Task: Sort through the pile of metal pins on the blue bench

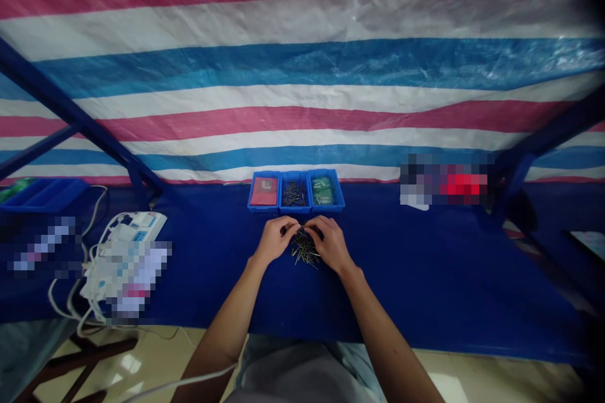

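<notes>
Both of my hands meet over a loose pile of thin metal screws [307, 254] on the blue table, in the middle of the head view. Thumb and fingertips of my left hand [275, 238] are pinched together at one end of a small thin piece, which looks like a screw [303, 227]. From the other side my right hand [331, 240] pinches the same piece. Its details are too small to make out. Just beyond the hands stands a blue bin of similar dark screws [294, 194].
Beside the screw bin stand a blue bin with a red packet [265, 192] and one with green-and-white packets [324, 192]. A white power strip [150, 223] with cables lies left. Blurred items [444, 186] sit back right. A striped sheet [302, 69] hangs behind the table [425, 277].
</notes>
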The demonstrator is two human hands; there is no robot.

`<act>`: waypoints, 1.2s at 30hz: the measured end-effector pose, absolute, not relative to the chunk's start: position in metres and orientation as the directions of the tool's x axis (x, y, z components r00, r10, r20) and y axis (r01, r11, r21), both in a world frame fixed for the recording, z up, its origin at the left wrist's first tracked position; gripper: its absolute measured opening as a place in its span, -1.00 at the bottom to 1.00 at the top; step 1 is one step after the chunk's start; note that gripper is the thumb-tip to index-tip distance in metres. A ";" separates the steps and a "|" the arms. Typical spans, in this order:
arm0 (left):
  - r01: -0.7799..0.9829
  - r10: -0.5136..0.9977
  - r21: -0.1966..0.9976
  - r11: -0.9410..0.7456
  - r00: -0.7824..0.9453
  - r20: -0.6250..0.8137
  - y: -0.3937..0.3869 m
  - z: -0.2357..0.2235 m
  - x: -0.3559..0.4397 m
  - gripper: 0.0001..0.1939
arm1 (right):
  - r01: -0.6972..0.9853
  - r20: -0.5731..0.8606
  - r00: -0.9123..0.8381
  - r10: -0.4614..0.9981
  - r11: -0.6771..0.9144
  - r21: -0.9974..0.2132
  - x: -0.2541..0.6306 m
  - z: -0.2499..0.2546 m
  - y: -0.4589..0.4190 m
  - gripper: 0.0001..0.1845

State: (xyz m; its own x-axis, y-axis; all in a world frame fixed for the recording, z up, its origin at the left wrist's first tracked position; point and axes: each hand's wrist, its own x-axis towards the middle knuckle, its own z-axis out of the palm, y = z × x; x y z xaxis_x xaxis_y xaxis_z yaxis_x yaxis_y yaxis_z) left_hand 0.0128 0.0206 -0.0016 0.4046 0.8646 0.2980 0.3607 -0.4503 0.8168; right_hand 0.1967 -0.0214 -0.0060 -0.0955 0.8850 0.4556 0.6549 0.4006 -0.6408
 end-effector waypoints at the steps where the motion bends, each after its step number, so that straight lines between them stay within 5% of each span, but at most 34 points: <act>1: 0.360 0.867 0.820 -0.445 0.403 0.294 0.021 -0.001 0.013 -0.77 | 0.651 0.455 -0.096 0.885 0.402 -0.645 0.196 -0.006 -0.021 -0.87; 12: 0.352 0.872 0.831 -0.430 0.399 0.283 0.021 0.000 0.012 -0.74 | 0.660 0.435 -0.111 0.893 0.394 -0.639 0.195 -0.003 -0.022 -0.74; 24: 0.363 0.862 0.814 -0.453 0.410 0.297 0.021 -0.003 0.012 -0.78 | 0.638 0.465 -0.087 0.881 0.408 -0.653 0.195 -0.011 -0.020 -0.92; 36: 0.377 0.863 0.809 -0.451 0.416 0.287 0.020 0.000 0.013 -0.74 | 0.639 0.470 -0.063 0.880 0.398 -0.658 0.197 -0.014 -0.020 -0.86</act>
State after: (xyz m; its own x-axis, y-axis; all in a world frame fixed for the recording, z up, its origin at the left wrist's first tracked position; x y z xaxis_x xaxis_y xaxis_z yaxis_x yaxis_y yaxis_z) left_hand 0.0130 0.0203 0.0004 0.4156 0.8630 0.2874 0.3769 -0.4509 0.8091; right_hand 0.1971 -0.0196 -0.0140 -0.0634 0.8803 0.4701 0.6392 0.3976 -0.6583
